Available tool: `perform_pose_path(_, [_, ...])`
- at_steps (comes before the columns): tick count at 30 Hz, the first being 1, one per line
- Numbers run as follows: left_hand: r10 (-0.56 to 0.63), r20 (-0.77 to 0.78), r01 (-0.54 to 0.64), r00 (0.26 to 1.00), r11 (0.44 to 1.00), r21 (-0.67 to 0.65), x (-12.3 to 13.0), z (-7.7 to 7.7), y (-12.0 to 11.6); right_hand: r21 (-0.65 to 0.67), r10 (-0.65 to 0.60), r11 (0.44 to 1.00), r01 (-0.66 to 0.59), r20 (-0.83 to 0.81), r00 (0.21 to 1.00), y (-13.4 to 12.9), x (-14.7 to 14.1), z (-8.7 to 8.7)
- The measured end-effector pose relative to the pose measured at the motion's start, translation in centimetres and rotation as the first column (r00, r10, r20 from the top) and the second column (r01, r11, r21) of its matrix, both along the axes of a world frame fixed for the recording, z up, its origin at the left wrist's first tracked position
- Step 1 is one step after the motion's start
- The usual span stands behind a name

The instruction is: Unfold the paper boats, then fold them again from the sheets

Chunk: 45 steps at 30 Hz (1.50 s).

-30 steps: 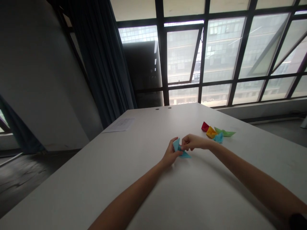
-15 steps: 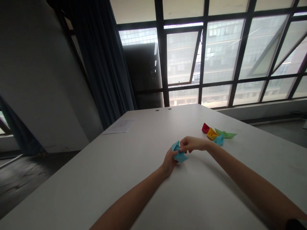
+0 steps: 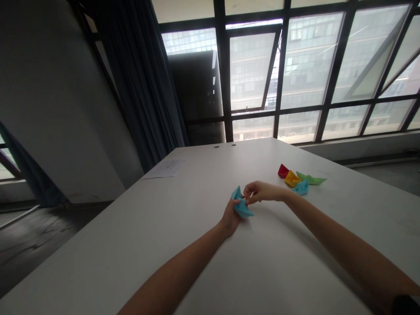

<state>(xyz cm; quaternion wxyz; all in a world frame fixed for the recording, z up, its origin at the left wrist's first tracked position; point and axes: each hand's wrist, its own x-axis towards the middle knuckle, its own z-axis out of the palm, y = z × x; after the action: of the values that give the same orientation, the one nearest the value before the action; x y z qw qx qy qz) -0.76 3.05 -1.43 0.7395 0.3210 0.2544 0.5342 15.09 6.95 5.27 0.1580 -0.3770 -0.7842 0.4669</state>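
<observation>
A light blue folded paper boat (image 3: 243, 210) is held above the white table, near its middle. My left hand (image 3: 231, 215) grips the boat from the left, with the thumb across its near side. My right hand (image 3: 259, 192) is at the boat's right side, its thumb and index finger pinched at the paper's edge. Whether those fingertips hold a fold or only touch it is hard to see. The boat's underside is hidden by my left hand.
Several paper boats lie together to the right on the table (image 3: 210, 175): red (image 3: 283, 171), yellow (image 3: 291, 178), green (image 3: 311, 179) and a second light blue one (image 3: 301, 187). A printed sheet (image 3: 165, 168) lies at the far left edge. Windows stand beyond.
The boat has tilted slightly and its points look more spread out. My right fingers have shifted a little on its edge. The whole view has moved slightly.
</observation>
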Motion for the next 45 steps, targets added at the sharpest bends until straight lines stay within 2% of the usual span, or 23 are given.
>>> perform_pose_path(2, [-0.001,0.005,0.001,1.000,1.000,-0.014,0.0,0.1,0.0,0.022,-0.033,0.999,0.034,-0.024,0.999,-0.2,-0.2,0.0])
perform_pose_path(5, [0.006,0.014,-0.006,1.000,1.000,-0.022,0.0,0.1,0.0,0.010,-0.014,1.000,0.014,-0.046,0.999,-0.5,-0.5,0.3])
perform_pose_path(10, [-0.005,-0.007,0.005,1.000,1.000,-0.009,0.0,0.0,0.0,0.069,-0.004,0.998,0.005,-0.016,1.000,-1.0,-0.7,0.8])
perform_pose_path(18, [-0.036,-0.030,0.035,0.999,0.999,-0.013,-0.2,0.0,-0.2,0.065,0.038,0.997,-0.037,-0.025,0.999,-0.3,-0.1,0.3])
perform_pose_path(22, [-0.044,-0.055,0.046,0.998,0.998,0.034,-0.1,0.1,-0.3,0.067,0.075,0.995,-0.074,-0.004,0.997,-0.5,-0.1,0.6])
perform_pose_path(27, [0.018,-0.098,-0.002,0.995,0.987,0.162,0.2,-0.7,0.0,0.045,0.131,0.990,-0.132,0.041,0.991,-1.1,-0.5,1.1])
perform_pose_path(29, [0.055,-0.147,-0.019,0.988,0.973,0.231,0.1,-1.0,0.1,0.060,0.102,0.992,-0.107,0.075,0.992,-1.2,-0.6,1.1])
perform_pose_path(32, [0.149,-0.226,-0.077,0.963,0.951,0.299,0.0,-1.3,0.2,0.109,-0.026,0.994,0.013,0.120,0.992,-1.1,-0.9,0.9])
perform_pose_path(36, [0.267,-0.277,-0.178,0.923,0.934,0.308,-0.1,-1.0,0.2,0.142,-0.128,0.983,0.114,0.091,0.988,-0.9,-1.2,0.6])
perform_pose_path(40, [0.246,-0.296,-0.164,0.923,0.948,0.274,0.0,-0.8,0.0,0.042,-0.112,0.993,0.112,0.012,0.994,-0.9,-1.2,0.4])
perform_pose_path(45, [0.207,-0.220,-0.165,0.953,0.967,0.194,0.0,-0.8,0.0,-0.038,-0.070,0.997,0.070,-0.005,0.998,-0.7,-0.5,0.3])
